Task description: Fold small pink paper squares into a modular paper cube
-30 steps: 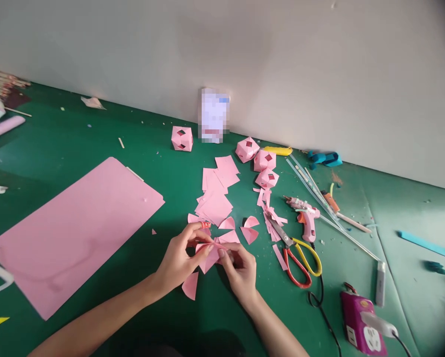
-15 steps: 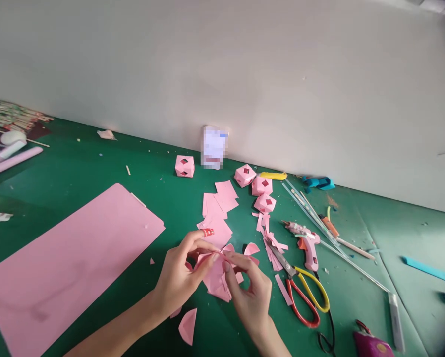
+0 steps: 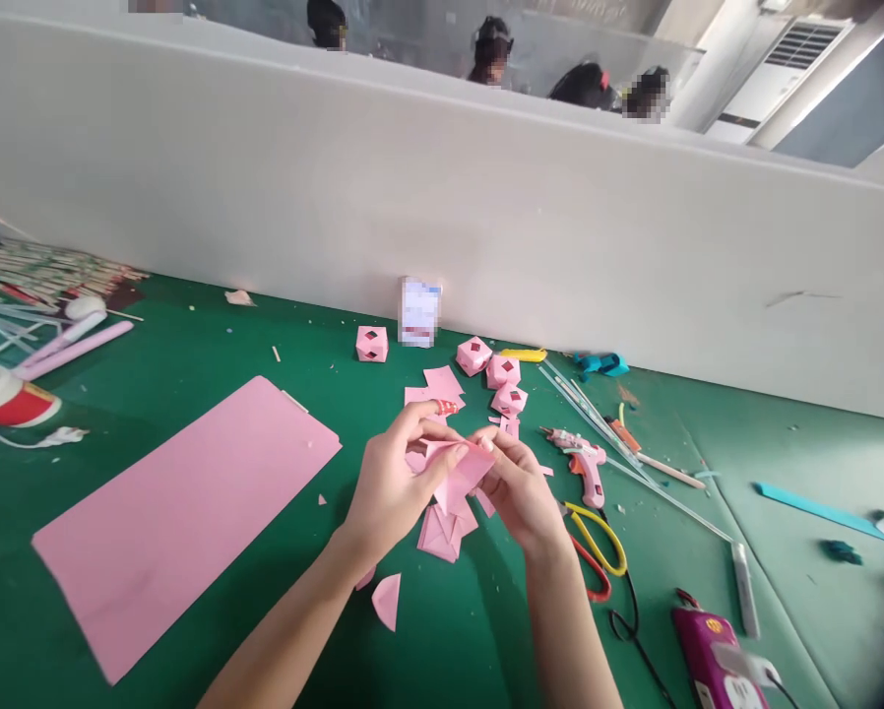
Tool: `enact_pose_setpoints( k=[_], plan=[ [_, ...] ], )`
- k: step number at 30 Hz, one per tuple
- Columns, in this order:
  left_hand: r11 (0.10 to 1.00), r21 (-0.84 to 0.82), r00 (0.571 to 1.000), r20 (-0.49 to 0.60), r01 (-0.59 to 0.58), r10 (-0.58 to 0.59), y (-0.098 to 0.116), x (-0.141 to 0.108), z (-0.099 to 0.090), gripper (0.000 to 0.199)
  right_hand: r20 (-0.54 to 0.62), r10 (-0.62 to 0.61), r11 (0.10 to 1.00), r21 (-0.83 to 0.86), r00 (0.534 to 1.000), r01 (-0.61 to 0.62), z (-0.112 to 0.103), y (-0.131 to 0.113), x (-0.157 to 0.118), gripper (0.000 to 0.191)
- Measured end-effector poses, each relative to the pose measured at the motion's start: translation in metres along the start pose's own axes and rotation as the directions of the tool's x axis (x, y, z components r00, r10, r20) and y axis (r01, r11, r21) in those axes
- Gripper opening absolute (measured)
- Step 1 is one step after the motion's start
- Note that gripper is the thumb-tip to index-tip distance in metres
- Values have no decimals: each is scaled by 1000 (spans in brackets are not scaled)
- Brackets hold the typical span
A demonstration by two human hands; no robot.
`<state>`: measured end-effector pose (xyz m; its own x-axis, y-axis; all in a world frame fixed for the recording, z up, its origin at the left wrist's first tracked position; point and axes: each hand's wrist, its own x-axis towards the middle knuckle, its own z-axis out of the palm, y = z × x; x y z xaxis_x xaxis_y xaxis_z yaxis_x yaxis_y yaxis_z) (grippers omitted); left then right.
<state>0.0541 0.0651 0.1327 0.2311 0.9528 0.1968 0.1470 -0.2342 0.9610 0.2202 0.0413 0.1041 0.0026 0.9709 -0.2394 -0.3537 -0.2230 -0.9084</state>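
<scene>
Between both hands is a small folded piece of pink paper (image 3: 463, 473), raised a little over the table. My left hand (image 3: 402, 473) pinches its left side and upper edge; a red patterned wrap covers one fingertip. On the right corner, my right hand (image 3: 520, 483) has thumb and fingers closed. Beneath the hands lie pink paper pieces (image 3: 442, 537), partly covered by them. A curved pink scrap (image 3: 388, 601) rests nearer me. Beyond the hands stand pink folded paper shapes with diamond openings, one alone (image 3: 372, 344) and several grouped by a second shape (image 3: 473, 355).
Right of my hands are scissors (image 3: 600, 542), a pink glue gun (image 3: 586, 468), glue sticks (image 3: 597, 418) and a purple box (image 3: 715, 655). A yellow cutter (image 3: 523, 355) lies near the partition (image 3: 442, 187). Large pink sheets (image 3: 191, 522) and a paper cup (image 3: 14, 396) are leftward.
My view has tilted up, bringing people beyond the partition into sight. Both hands have lifted the pink paper, and its folded face now shows. My right hand has turned, covering the scissor blades.
</scene>
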Motion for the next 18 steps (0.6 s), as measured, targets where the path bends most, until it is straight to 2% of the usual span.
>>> enact_pose_setpoints(
  k=[5, 10, 14, 18],
  plan=[
    [999, -43, 1000, -17, -17, 16, 2, 3, 9, 33, 8, -68, 997, 20, 998, 68, 2, 1, 6, 45],
    [998, -44, 988, -148, -46, 39, 1, 13, 10, 37, 8, -143, 989, 33, 990, 143, 13, 2, 17, 36],
    [997, -5, 979, -189, -76, 73, -3, 12, 7, 37, 42, -120, 990, 78, 992, 117, 19, 2, 20, 36],
    [998, -2, 980, -188, -59, 58, -11, 4, 1, 34, 145, -88, 988, 137, 986, 68, 18, 2, 18, 29]
  ],
)
